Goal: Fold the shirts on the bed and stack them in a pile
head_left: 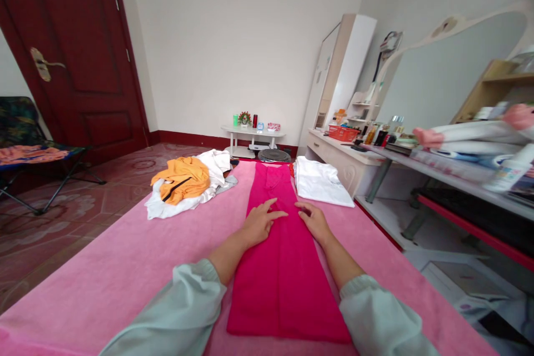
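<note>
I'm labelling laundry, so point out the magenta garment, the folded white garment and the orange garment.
Magenta garment (287,264), head view: its flat middle.
Folded white garment (322,180), head view: middle of its top.
Orange garment (191,176), head view: its crumpled upper surface.

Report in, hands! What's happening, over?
Left hand on magenta cloth, fingers spread. Right hand at its right edge. Cloth lies flat. White garment beside its far end.

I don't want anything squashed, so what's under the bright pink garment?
Pink blanket shows beside the bright pink garment, with the left hand on top and the right hand at its edge. Whatever lies directly beneath is covered, so I can't tell.
</note>
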A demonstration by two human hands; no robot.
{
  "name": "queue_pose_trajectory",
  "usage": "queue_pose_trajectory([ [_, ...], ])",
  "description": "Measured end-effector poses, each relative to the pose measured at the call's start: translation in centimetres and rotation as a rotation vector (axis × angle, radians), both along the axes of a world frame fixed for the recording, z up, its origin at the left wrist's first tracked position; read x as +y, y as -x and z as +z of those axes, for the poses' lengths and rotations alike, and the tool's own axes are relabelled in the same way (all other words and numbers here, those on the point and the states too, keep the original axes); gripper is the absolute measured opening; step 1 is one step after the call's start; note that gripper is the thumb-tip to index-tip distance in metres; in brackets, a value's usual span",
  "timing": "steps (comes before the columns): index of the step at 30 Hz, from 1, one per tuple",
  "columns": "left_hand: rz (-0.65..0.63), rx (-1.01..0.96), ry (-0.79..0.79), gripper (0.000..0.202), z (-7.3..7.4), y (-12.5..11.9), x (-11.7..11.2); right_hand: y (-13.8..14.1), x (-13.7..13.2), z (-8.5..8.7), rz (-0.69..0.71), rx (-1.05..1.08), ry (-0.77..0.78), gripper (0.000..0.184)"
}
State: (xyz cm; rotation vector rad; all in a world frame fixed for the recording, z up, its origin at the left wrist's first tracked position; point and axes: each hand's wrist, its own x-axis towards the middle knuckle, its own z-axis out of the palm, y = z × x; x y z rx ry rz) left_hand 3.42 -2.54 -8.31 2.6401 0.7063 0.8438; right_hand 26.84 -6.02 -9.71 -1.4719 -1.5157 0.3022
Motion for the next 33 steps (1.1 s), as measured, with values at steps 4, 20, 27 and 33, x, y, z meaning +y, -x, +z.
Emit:
queue_pose_trajectory([
  [4,-0.083,-0.042,-0.095,0.031,-0.3,-0.3,0.3,0.0,0.2,-0.1,0.019,0.003,-0.049,0.030],
  [20,-0.202,0.049,-0.124,0.018,1.4,0.6,-0.7,0.7,-0.5,0.5,0.094,-0.292,-0.131,0.019],
  [27,-0.162,0.009,-0.078,0.022,1.7,0.5,-1.0,1.0,-0.9,1.0,0.096,-0.396,-0.103,0.018],
  [33,-0.121,-0.122,0.089,0.024,1.6,0.4,-1.0,0.9,-1.2,1.3,0.084,-0.347,-0.114,0.018],
])
